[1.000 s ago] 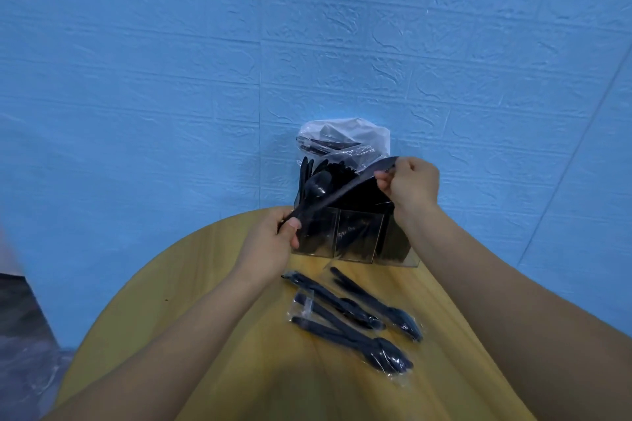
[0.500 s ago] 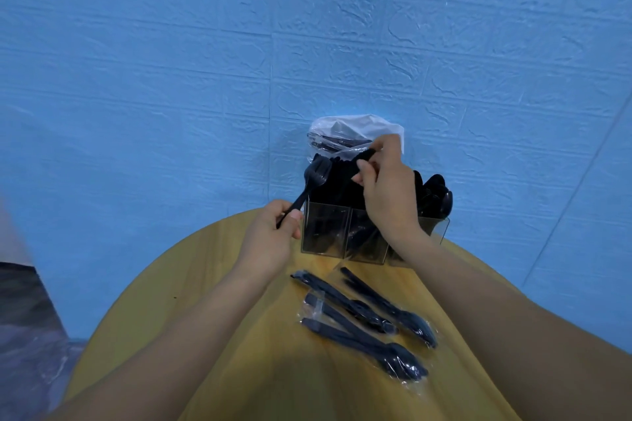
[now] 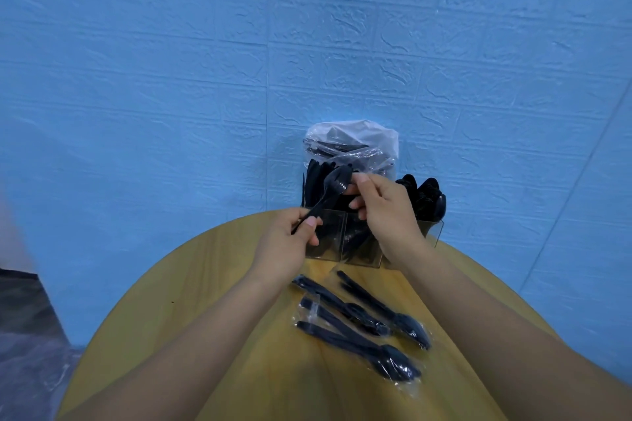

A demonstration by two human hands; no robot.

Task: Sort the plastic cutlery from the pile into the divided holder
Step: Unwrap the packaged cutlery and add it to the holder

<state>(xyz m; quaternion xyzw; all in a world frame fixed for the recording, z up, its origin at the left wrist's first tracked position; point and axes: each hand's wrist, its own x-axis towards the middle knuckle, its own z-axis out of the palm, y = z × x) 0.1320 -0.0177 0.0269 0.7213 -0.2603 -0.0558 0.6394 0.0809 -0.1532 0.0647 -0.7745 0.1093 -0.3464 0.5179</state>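
My left hand (image 3: 290,243) grips the handle of a black plastic fork (image 3: 330,190), tines up, in front of the clear divided holder (image 3: 328,239). My right hand (image 3: 383,212) is at the fork's head, thumb and forefinger pinching its tines. The holder stands at the table's far edge with black cutlery upright in its compartments; spoons (image 3: 427,198) fill the right one. Wrapped packs of black cutlery (image 3: 362,318) lie on the table in front of me.
A bundle of clear plastic wrappers (image 3: 352,143) sits behind the holder against the blue wall (image 3: 205,79). The round yellow wooden table (image 3: 212,301) curves away at left, with dark floor (image 3: 27,335) below.
The clear wrapper is off the fork. My right hand came back from the wrapper bundle behind the holder down to the fork's tines. My left hand still holds the handle.
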